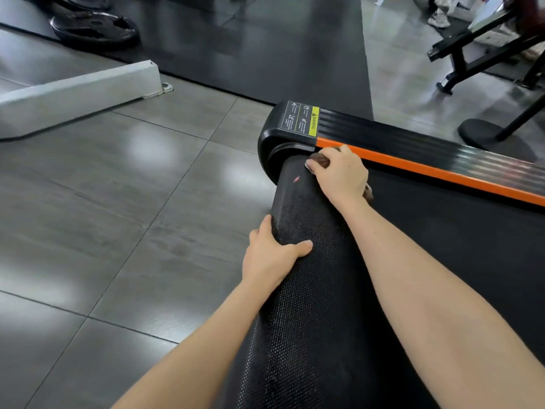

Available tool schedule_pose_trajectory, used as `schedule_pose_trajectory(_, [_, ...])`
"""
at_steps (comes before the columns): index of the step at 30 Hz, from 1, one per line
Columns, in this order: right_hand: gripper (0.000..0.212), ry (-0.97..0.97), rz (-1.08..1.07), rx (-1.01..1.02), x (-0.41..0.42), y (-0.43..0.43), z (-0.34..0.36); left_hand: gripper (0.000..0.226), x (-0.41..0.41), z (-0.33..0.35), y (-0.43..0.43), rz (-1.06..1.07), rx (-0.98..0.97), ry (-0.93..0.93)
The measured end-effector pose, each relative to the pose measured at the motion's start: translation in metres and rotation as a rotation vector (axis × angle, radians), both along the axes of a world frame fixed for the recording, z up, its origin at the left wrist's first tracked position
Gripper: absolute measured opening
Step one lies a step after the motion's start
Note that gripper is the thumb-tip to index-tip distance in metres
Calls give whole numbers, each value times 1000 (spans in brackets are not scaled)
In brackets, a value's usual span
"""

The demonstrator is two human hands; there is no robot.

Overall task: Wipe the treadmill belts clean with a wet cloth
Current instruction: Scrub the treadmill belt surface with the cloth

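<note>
The floor [124, 178] consists of glossy grey tiles, with a black rubber mat [265, 54] across the far side. The treadmill [368, 131] stands on the tiles at right. A white rectangular beam [76, 93] lies at left, and weight plates [94, 28] lie flat beyond it. A round black base [483, 134] rests at far right.

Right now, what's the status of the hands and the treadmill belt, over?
Right hand grips cloth against belt, beside orange rail. Left hand grips belt's rear curve. Nothing in the way.

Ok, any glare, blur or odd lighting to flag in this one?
Head view: soft overhead-light glare patches on the floor tiles; the treadmill side rail smears into blur at far right; the treadmill belt weave beside the left hand is sharp.
</note>
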State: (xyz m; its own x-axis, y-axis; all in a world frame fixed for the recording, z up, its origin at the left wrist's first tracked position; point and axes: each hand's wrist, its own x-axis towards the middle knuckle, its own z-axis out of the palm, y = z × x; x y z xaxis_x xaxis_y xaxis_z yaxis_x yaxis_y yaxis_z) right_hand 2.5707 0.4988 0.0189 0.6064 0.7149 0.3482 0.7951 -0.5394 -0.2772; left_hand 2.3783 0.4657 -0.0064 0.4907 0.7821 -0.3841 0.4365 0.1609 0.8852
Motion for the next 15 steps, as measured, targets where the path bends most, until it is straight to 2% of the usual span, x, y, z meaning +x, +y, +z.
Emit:
schedule_pose_trajectory(2, [33, -1, 16, -2, -7, 4, 3, 106, 2, 0, 2, 1, 2, -2])
schedule_pose_trajectory(5, [34, -103, 318, 9, -35, -27, -5, 98, 2, -3, 4, -31, -1, 26])
schedule_pose_trajectory(7, [35, -127, 441, -10, -39, -43, -5, 91, 3, -4, 4, -57, 21, 73])
schedule_pose_trajectory(9, [30, -116, 426, -87, -26, -25, 1, 88, 4, -4, 5, -68, 42, 92])
schedule_pose_trajectory(11, [28, -84, 316, -108, -7, 8, 3, 87, 4, -6, 5, -73, 43, 87])
schedule_pose_trajectory(13, [26, -44, 201, -73, 1, 26, 4, 88, 3, -7, 5, -81, 36, 78])
schedule_pose_trajectory(15, [24, -28, 227, -52, -8, 18, 1, 89, 2, -6, 4, -83, 34, 74])
